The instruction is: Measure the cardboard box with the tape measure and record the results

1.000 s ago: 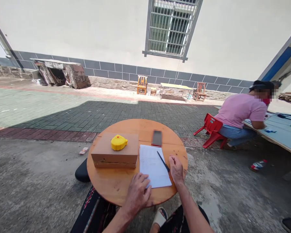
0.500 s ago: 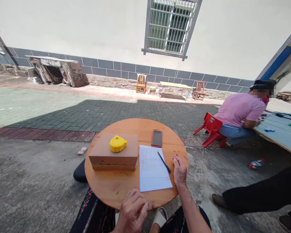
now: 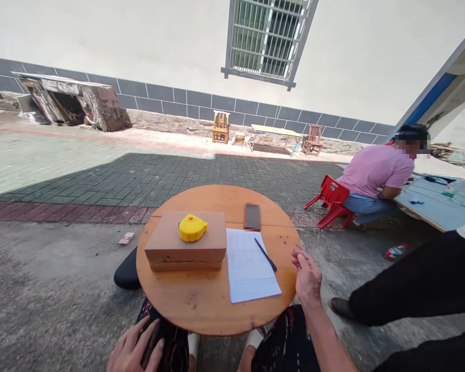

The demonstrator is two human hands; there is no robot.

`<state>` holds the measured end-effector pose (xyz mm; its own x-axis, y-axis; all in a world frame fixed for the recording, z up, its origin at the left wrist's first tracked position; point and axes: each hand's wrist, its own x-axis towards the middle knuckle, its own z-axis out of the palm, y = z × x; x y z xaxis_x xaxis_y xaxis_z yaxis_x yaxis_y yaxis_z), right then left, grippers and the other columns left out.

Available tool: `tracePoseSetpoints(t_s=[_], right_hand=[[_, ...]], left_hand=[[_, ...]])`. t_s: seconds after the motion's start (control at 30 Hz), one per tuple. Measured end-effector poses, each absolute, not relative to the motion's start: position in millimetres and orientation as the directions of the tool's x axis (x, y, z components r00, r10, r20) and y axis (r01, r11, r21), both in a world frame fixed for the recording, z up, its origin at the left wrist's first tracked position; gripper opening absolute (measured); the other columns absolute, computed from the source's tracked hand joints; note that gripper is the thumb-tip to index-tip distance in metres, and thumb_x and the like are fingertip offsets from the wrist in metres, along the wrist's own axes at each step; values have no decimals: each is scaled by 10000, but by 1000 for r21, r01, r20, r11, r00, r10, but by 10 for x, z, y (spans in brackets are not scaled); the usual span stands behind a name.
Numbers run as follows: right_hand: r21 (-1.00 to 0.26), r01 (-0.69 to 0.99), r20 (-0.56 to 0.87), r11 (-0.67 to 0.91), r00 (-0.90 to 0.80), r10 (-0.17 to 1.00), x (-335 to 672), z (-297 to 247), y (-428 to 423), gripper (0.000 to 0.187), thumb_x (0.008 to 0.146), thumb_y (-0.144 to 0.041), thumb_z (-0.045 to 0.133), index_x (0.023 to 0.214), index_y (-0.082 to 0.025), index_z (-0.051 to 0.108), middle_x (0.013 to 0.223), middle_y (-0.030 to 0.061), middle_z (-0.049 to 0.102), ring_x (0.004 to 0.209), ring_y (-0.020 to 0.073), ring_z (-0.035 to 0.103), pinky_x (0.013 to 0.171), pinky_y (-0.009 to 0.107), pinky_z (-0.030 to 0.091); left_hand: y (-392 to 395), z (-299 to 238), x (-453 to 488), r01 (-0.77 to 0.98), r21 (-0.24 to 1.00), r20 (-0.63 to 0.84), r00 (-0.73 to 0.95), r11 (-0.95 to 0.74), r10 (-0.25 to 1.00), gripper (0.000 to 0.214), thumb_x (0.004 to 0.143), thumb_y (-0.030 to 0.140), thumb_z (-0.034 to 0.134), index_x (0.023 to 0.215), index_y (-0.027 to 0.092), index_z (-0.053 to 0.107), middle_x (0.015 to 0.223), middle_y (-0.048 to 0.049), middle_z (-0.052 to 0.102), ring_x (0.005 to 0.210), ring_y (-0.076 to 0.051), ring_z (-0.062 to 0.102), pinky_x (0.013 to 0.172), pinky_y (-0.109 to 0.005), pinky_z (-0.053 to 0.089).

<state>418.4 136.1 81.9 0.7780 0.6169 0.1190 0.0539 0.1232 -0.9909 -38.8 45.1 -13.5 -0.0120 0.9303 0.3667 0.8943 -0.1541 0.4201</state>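
Observation:
My left hand (image 3: 135,347) lies over my left thigh, below the table's front edge, with its fingers spread and nothing in them. At the right rim of the round wooden table (image 3: 201,305), my right hand (image 3: 308,279) has its fingers curled together, and no object shows in it. Nearest to it are a black pen (image 3: 265,254) and the white paper sheets (image 3: 251,281) under the pen. A brown cardboard box (image 3: 186,258) stands on the left half, bearing a rounded yellow plastic case (image 3: 192,228) with a red spot on top. Behind the paper lies a phone (image 3: 252,217).
To the right, a person in a pink shirt (image 3: 375,165) sits on a red chair (image 3: 329,194) at a pale table (image 3: 434,199). Another person's dark trouser leg (image 3: 403,279) is close on my right. A bottle (image 3: 396,251) lies on the ground.
My left hand has moved left and down from the table's front edge onto my thigh. My right hand has shifted right, out to the rim. The view has turned slightly.

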Motion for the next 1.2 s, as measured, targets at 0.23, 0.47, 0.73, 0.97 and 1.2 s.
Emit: tracePoseSetpoints(t_s=[0.23,0.47,0.73,0.97,1.2], right_hand=[[-846,494,269,-203,722,638,3936,106,41,384,802,-477,548,971,-181,725,1180,130,713,1140,342,623,923,457,497],[-178,975,21,-132,138,990,3512,-79,-277,296,850,-284,520,1007,-297,771,1284,24,679,1324,341,498,1125,591,256],[121,895,-126,-430,444,887,4193,-5,91,570,843,-355,481,1387,-198,549,1536,104,421,1445,325,318,1117,555,291],[17,851,-430,-525,481,764,4745,11,491,415,888,-421,390,936,-194,734,980,156,762,961,350,713,732,421,521],[27,877,-445,-481,441,780,4911,-194,649,263,779,-330,538,750,-194,761,933,188,772,937,367,728,729,405,529]], left_hand=[[399,-501,-269,966,256,129,-59,24,990,694,811,510,372,1369,140,554,1495,-186,408,1362,-366,392,1043,-534,383],[390,-518,-441,948,287,134,104,-139,986,629,803,501,489,1375,249,556,1536,-105,391,1405,-327,351,1075,-482,380],[480,-571,-876,927,214,122,287,-307,950,597,821,517,549,1389,335,522,1572,-66,343,1452,-354,275,1127,-556,319],[915,-562,-970,894,188,48,406,-407,913,515,796,542,589,1290,400,613,1486,-4,484,1424,-365,314,1157,-558,275],[1105,-478,-767,985,162,-104,73,-55,992,514,790,514,527,1214,269,682,1496,-72,460,1463,-371,198,1034,-535,405]])
